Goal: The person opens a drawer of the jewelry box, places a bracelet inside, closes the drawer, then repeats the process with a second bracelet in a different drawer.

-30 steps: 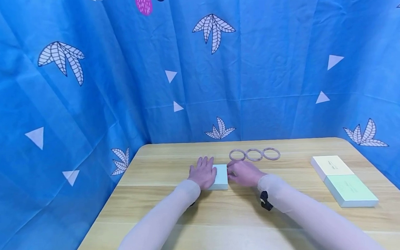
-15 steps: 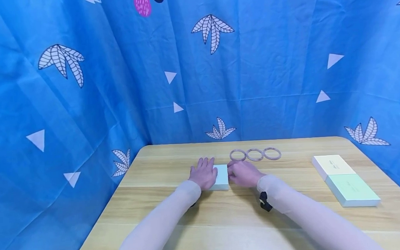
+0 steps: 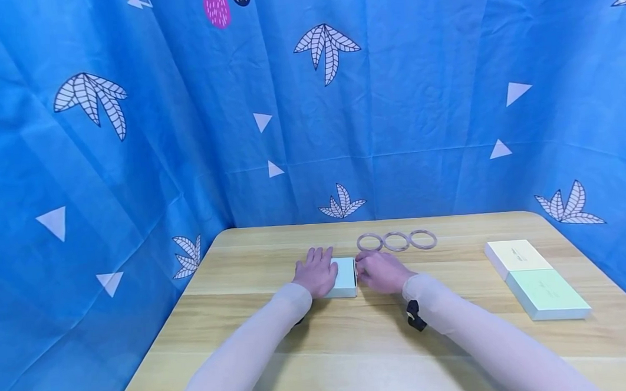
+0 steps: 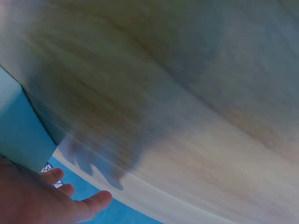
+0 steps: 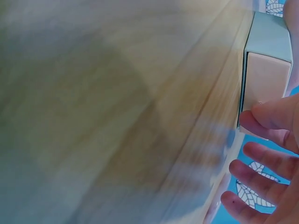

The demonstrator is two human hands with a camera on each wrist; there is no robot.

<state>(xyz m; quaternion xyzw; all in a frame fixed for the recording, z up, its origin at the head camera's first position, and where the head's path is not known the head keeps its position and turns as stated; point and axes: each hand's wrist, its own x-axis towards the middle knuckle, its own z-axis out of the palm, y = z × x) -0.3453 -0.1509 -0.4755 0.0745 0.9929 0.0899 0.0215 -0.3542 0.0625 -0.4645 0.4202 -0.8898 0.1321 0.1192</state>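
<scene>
box under l hand, r hand at end

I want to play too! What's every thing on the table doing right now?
Small light blue box: lying flat, drawer end just showing.
Left hand: resting flat on it.
Right hand: fingers at its end.
Three bangles: in a row, untouched.
Cream box, green box: closed, side by side.
</scene>
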